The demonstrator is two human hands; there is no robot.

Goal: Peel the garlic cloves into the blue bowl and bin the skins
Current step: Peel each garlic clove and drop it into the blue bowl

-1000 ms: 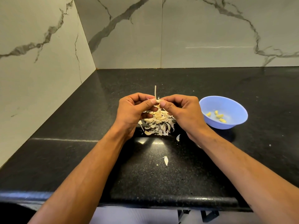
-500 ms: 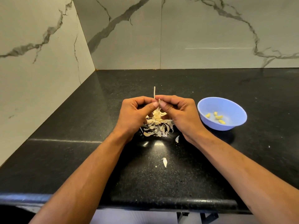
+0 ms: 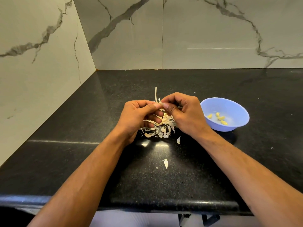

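Observation:
Over the middle of the black counter, my left hand point(image 3: 136, 116) and my right hand point(image 3: 183, 112) meet thumb to thumb and pinch a garlic piece point(image 3: 159, 104) between them. A thin pale stalk point(image 3: 156, 94) sticks up from it. Most of the garlic is hidden by my fingers. Under the hands lies a pile of papery skins point(image 3: 159, 129). The blue bowl point(image 3: 236, 105) stands just right of my right hand, with several peeled yellow cloves point(image 3: 218, 118) inside.
Two loose skin flakes lie nearer me, one flake point(image 3: 178, 140) by the pile and another flake point(image 3: 166, 163) toward the counter's front edge point(image 3: 164, 204). Marble walls close the counter on the left and at the back. No bin is in view.
Both hands stay pinched together on the garlic above the skins. My right hand has lifted and turned slightly, and the thumbs have shifted on the piece.

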